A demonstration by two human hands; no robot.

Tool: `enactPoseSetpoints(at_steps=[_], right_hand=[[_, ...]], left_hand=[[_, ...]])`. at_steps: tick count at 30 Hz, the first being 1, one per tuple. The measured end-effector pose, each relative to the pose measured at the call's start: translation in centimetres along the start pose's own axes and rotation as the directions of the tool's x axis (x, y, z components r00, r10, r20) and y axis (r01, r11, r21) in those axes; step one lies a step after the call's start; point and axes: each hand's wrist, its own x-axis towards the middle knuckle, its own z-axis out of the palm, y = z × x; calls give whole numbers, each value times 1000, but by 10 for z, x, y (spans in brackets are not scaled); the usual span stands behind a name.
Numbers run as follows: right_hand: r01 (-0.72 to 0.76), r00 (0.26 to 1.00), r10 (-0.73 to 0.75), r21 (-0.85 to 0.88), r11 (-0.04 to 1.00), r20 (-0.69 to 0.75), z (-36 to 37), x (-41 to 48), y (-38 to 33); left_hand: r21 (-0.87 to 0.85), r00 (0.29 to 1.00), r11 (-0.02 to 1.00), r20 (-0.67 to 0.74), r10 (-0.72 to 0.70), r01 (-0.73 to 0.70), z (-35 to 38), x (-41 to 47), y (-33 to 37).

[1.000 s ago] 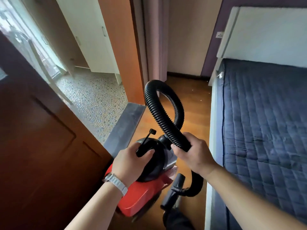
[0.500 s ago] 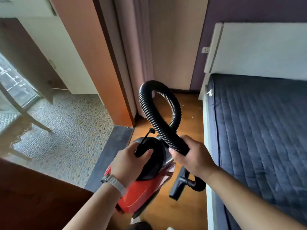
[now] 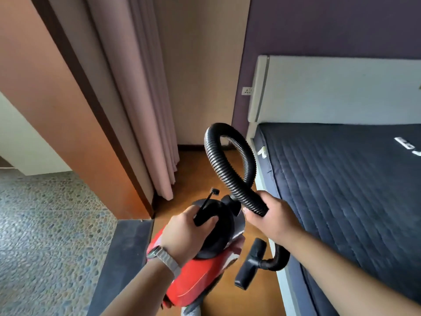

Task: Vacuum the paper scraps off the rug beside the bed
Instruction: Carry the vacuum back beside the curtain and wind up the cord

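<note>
A small red and black vacuum cleaner (image 3: 200, 277) hangs above the wooden floor at the doorway. My left hand (image 3: 186, 236) is shut on its black top handle. My right hand (image 3: 268, 217) is shut on the black ribbed hose (image 3: 216, 165), which loops up and over in front of me. Below my right wrist the hose ends in a black floor nozzle (image 3: 250, 263). No rug or paper scraps show in this view.
The bed (image 3: 341, 179) with a dark blue quilted mattress fills the right side, its white headboard (image 3: 330, 92) against a purple wall. A pink curtain (image 3: 141, 110) and an orange door frame (image 3: 68, 124) stand left. A narrow strip of wooden floor (image 3: 196, 174) runs between them.
The view has swung up and to the right, from the door and pebble floor toward the bedroom. The vacuum and both hands have come forward past the doorway with the same grips.
</note>
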Motion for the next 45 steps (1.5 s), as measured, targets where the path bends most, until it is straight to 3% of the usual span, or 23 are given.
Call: enactPoseSetpoints(at_steps=[6,14,19,25,29,38,45], right_hand=[[1,997,-2,-9,1000,-82,13,91,-17],[-62,996,65,47,997,-63,20,197,19],[-11,998,16,82,997,-67,17,283,60],[103,995,-102,124,987,-16,-3,383,113],[103,995,-103,133,986,-13,-12,451,136],[137,991,-136,50,989,-18,1,545,163],[115,993,-114,-117,986,9,18,611,179]], left_hand=[[71,995,993,57,87,-91,-22,110,8],[160,988,975,31,154,-157,-3,230,25],[219,998,974,14,62,-63,28,305,48],[202,998,978,-23,-52,55,59,382,97],[170,993,979,-24,-114,116,76,428,113],[108,991,985,-44,-128,132,93,517,122],[65,995,992,-4,-104,104,97,590,97]])
